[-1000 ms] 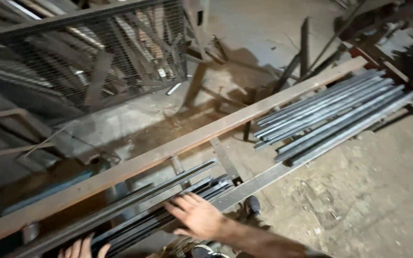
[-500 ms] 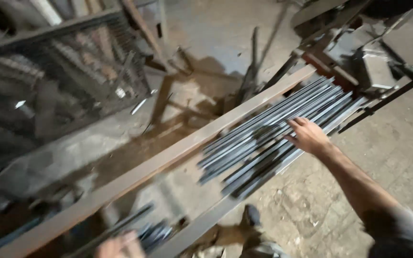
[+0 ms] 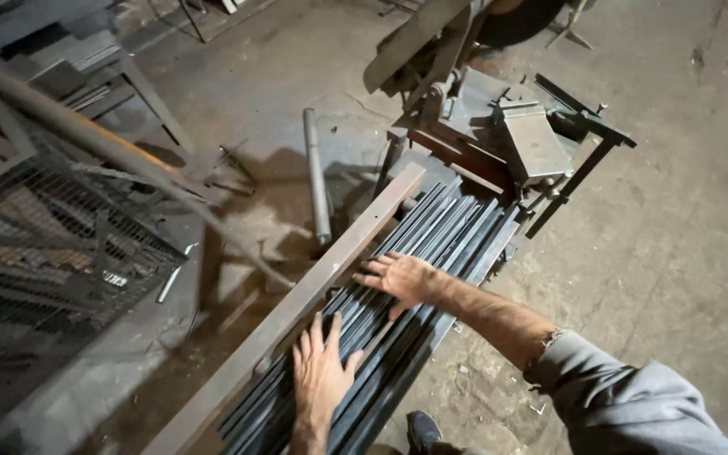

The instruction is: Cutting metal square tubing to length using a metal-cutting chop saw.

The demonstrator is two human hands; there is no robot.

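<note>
Steel bars (image 3: 431, 253) lie in flat bundle on rack, ends toward cut-off saw (image 3: 499, 126), side rail (image 3: 330, 261) keeps them in line. R hand (image 3: 398, 276) flat on bars, fingers spread, no grip, pressing down. L hand (image 3: 320, 371) nearer, palm down, fingers open. Mesh cage (image 3: 52, 244) to left.

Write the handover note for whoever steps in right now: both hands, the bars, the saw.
Left hand: flat, open on the bundle of long dark steel flat bars, fingers spread, gripping nothing.
Right hand: also open, palm down on the same bars, farther along.
The bars lie side by side on the rusty steel rail, their far ends close to the grey metal cut-off saw.
No bar is lifted out of the bundle. Whether any has been cut cannot be told.
</note>
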